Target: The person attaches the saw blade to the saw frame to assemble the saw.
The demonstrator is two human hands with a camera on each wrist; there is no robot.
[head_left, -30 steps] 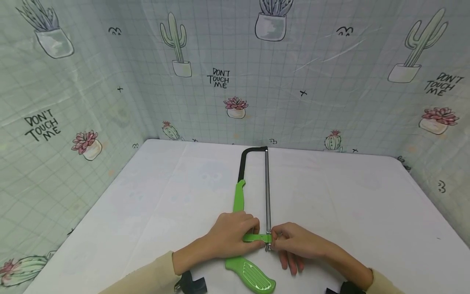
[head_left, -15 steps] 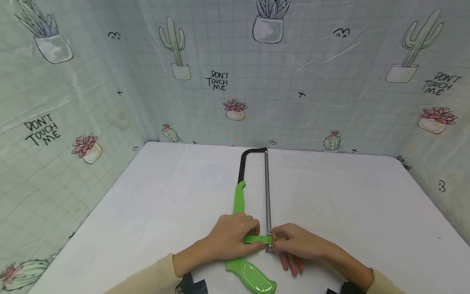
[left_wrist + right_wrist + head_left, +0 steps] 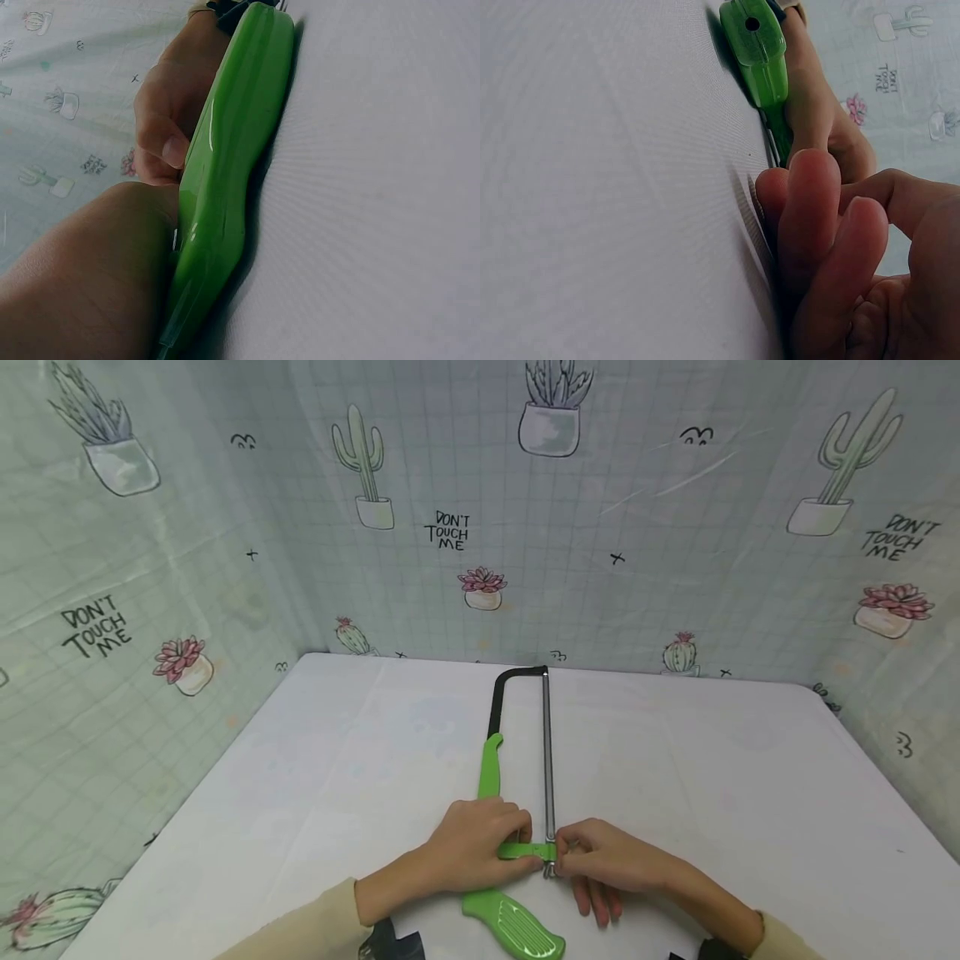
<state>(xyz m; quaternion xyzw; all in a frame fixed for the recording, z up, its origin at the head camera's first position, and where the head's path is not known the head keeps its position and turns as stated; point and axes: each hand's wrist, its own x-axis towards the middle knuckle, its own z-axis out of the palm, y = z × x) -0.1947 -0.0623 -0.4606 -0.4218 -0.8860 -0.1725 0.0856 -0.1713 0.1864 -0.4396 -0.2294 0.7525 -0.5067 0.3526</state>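
A hacksaw [image 3: 490, 768] with a green and black frame lies flat on the white table, its silver blade [image 3: 547, 752] to the right. My left hand [image 3: 476, 843] grips the frame where the green crossbar [image 3: 528, 851] meets it, thumb along the bar. At the bar's right end, thumb and forefinger of my right hand [image 3: 611, 856] pinch by the blade's near end; its other fingers hang lower. A small metal wing nut [image 3: 550, 870] shows just below. The pinched spot itself is hidden by the fingertips. In the left wrist view the green handle [image 3: 232, 135] fills the middle.
The white table [image 3: 360, 760] reaches back to a curtain [image 3: 480, 468] printed with cacti, which also hangs at both sides. Black wrist straps [image 3: 397, 943] show at the bottom edge beside the sleeves.
The whole scene sits slightly lower in the head view as the camera tilts. Both hands and the hacksaw keep practically the same places.
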